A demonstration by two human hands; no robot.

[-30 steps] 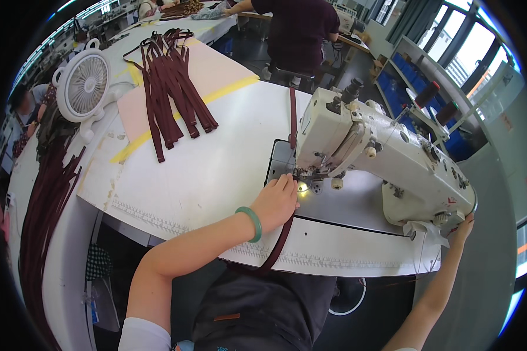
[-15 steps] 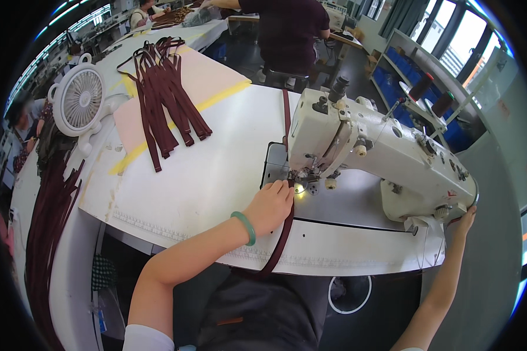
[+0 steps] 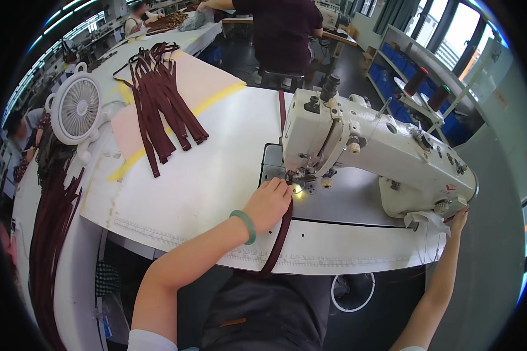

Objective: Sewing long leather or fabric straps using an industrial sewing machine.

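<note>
A dark maroon fabric strap (image 3: 279, 245) runs under the needle area of a white sewing machine (image 3: 369, 131) and hangs over the table's front edge. Close in front of the presser foot, my left hand (image 3: 268, 205) is closed on this strap, a green bangle on its wrist. More of the strap shows behind the machine head. At the machine's right end, my right hand (image 3: 459, 221) grips the lower part of the handwheel (image 3: 476, 186); its fingertips are partly hidden. A small lamp lights the spot beside the needle.
Finished-looking maroon straps (image 3: 164, 105) lie bunched on a pink sheet with yellow tape. A white fan (image 3: 77, 110) stands at the left, near more hanging straps (image 3: 52, 234). Thread cones (image 3: 416, 82) stand at the right. A co-worker (image 3: 286, 35) sits beyond the table.
My right hand has shifted slightly down around the handwheel end. My left hand stays on the strap by the needle; the whole view has moved a little.
</note>
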